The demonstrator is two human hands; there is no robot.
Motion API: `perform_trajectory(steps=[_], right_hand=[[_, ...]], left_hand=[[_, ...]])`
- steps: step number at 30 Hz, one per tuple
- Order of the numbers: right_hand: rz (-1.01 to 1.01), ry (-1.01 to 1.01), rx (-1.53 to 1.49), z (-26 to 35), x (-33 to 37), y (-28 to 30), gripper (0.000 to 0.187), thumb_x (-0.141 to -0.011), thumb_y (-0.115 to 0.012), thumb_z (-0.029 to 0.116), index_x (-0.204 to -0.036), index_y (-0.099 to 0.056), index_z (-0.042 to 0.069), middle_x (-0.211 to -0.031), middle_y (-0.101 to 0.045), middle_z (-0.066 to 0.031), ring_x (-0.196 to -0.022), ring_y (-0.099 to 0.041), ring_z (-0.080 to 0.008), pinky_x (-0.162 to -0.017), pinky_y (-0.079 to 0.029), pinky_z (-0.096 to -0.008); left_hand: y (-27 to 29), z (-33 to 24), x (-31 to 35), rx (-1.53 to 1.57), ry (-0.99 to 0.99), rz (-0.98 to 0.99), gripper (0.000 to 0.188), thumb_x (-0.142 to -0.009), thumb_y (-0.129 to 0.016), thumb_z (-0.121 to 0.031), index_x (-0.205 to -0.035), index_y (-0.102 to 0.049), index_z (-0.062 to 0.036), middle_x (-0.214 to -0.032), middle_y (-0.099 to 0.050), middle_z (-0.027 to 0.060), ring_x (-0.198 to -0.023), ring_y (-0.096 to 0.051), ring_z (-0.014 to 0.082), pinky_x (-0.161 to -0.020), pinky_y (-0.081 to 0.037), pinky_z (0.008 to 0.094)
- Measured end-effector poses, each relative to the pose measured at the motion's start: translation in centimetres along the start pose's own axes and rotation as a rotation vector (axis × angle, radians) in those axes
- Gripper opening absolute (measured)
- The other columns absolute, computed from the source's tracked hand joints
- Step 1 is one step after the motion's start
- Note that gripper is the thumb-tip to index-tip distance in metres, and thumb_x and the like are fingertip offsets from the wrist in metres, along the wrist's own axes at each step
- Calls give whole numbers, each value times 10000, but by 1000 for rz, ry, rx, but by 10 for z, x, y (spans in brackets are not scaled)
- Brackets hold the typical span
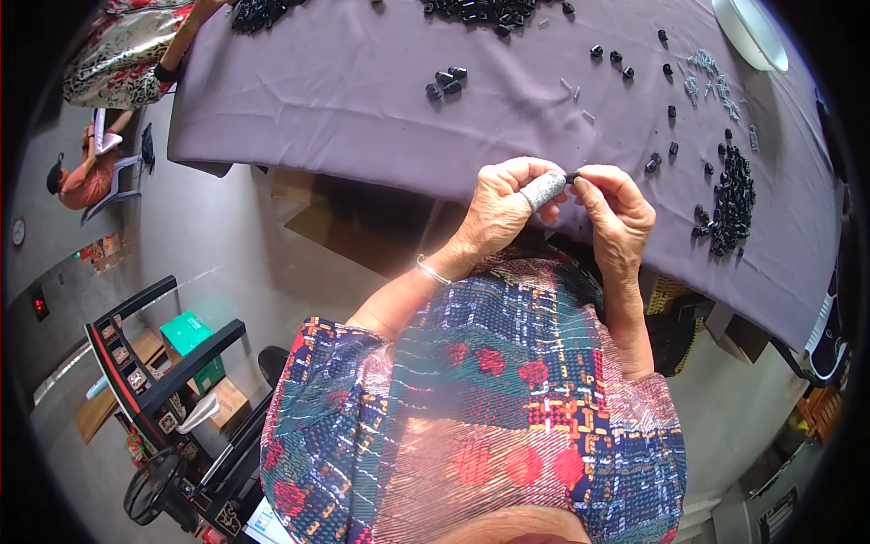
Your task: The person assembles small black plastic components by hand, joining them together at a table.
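Left hand (pixel 504 201) and right hand (pixel 619 216) pinch one black piece (pixel 571 179), one white bowl (pixel 750 34) beyond

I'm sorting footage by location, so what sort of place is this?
Probably a small workshop, perhaps in a home: the purple-covered table bears heaps of small black parts, and a fan shows at lower left.
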State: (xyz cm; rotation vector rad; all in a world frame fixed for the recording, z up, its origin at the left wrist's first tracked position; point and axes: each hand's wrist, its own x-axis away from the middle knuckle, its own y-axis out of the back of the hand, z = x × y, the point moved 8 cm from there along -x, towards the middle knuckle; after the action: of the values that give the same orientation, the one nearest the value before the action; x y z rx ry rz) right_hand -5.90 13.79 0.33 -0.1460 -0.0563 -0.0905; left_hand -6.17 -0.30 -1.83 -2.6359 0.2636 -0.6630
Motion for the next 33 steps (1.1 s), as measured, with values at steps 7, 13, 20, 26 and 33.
perform_trajectory(steps=[7,13,20,26,33], right_hand=[[9,175,66,1,2,-1,138,-818,-648,-48,-954,-632,-32,-902,-616,-45,-822,-589,-96,-728,-474,-208],[63,239,182,11,2,-5,123,-807,-649,-68,-926,-636,-39,-904,-612,-55,-815,-566,-98,-731,-454,-204],[99,241,213,15,1,-8,122,-783,-666,-58,-895,-640,-18,-860,-630,-65,-783,-580,-110,-696,-459,-221],[163,315,317,19,6,-14,265,-774,-658,-86,-1020,-576,-32,-964,-562,-61,-827,-543,-102,-739,-454,-217],[135,371,427,27,5,-12,347,-708,-703,-79,-1016,-562,-5,-949,-554,-60,-767,-517,-103,-675,-462,-228]], left_hand=[[0,-11,3,-203,-138,-30,150,-884,-615,-95,-992,-641,7,-796,-660,50,-667,-597,81,-609,-498,210],[3,-8,3,-173,-98,-6,155,-877,-623,-91,-995,-642,8,-789,-661,57,-658,-600,83,-604,-503,213],[5,-4,4,-85,-9,43,178,-870,-633,-113,-985,-637,22,-791,-657,81,-631,-607,104,-588,-513,222],[6,7,0,66,89,32,199,-879,-618,-138,-989,-632,27,-800,-636,89,-645,-567,118,-603,-489,255],[-4,13,-4,265,212,111,175,-859,-616,-116,-919,-620,49,-775,-602,81,-689,-545,154,-657,-450,285]])
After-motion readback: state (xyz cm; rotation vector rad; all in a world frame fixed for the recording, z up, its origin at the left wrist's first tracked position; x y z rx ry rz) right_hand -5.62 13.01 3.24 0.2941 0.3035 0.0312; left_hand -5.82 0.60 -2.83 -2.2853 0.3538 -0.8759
